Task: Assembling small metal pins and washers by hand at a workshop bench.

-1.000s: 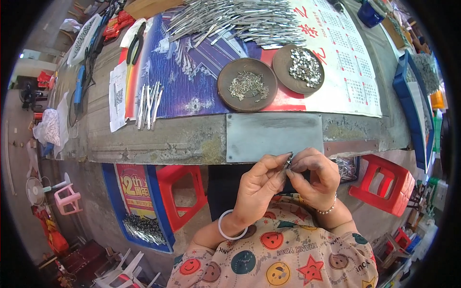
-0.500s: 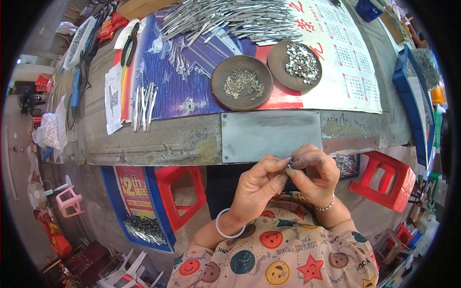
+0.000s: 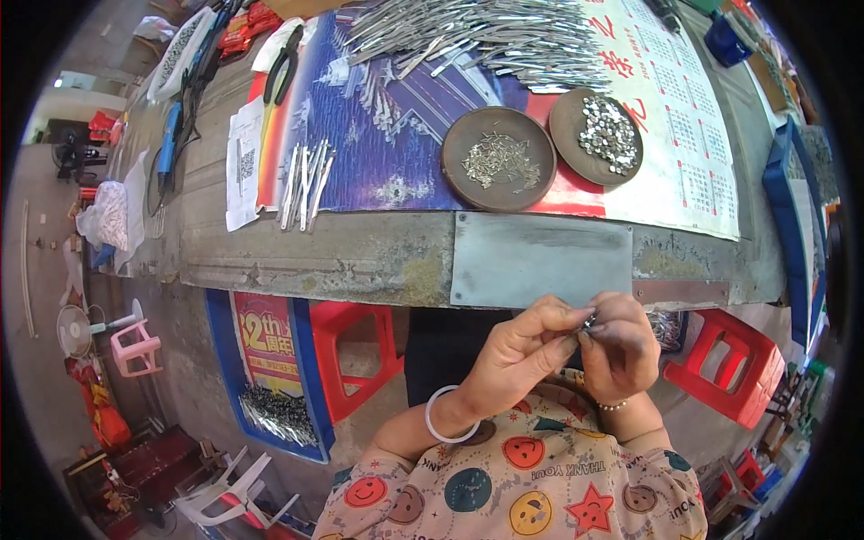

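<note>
Just in front of the bench edge, my left hand (image 3: 531, 346) and my right hand (image 3: 621, 346) meet fingertip to fingertip. Both are closed in a pinch around one small dark metal piece (image 3: 589, 322); the fingers hide most of it, so its kind cannot be told. Beyond the hands a grey metal plate (image 3: 543, 259) is fixed at the bench edge. Farther back stand a brown dish of small thin metal pins (image 3: 471, 183) and a second brown dish of small shiny round discs (image 3: 569, 155).
A large heap of flat metal strips (image 3: 486, 40) lies at the back, with a smaller bunch of strips (image 3: 306, 184) at left. Pliers (image 3: 283, 74) rest near a blue-handled tool (image 3: 168, 139). Red stools (image 3: 733, 364) and a blue tray (image 3: 322, 387) stand below the bench.
The view has shifted, so the bench appears farther left and tilted. Both hands stay together on the small piece, with the fingers slightly rearranged.
</note>
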The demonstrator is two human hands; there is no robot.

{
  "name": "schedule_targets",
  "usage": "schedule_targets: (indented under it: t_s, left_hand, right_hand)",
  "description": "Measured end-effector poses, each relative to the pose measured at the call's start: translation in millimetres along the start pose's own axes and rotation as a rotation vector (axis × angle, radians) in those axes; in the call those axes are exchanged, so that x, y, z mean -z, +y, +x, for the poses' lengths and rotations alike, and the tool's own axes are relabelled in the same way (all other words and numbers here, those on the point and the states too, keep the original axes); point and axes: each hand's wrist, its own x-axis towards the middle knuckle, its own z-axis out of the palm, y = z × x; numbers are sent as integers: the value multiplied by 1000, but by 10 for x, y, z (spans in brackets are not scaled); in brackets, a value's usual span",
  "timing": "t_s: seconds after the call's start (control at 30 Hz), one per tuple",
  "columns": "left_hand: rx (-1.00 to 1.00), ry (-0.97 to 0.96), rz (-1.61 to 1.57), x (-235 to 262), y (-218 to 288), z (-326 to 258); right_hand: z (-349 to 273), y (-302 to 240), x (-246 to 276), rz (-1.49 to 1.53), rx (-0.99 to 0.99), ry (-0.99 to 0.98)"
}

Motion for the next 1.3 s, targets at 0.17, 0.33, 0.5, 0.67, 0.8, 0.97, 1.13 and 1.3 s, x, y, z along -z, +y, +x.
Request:
schedule_targets:
  t_s: [0.17, 0.33, 0.5, 0.67, 0.8, 0.97, 1.13, 1.3]
  left_hand:
    - [32, 21, -62, -14, -13, -34]
    - [-33, -4, 82, -53, 32, -23]
    - [-64, -13, 135, -17, 22, -25]
    - [-24, 16, 103, -20, 41, -72]
    - [-110, 16, 179, -37, -11, -73]
    - [-283, 146, 353, -115, -43, -80]
    - [-484, 198, 776, -183, -20, -66]
    - [-600, 206, 914, -215, -66, -36]
  right_hand:
    - [-10, 25, -12, -72, 38, 1]
    - [-104, 53, -48, 259, -120, 92]
    - [-59, 34, -57, 657, -432, 120]
    - [-25, 113, 17, 846, -624, 16]
    - [-26, 144, -3, 926, -673, -19]
    - [-108, 34, -181, 677, -520, 154]
    - [-46, -72, -144, 112, -161, 162]
    - [-9, -148, -74, -33, -147, 106]
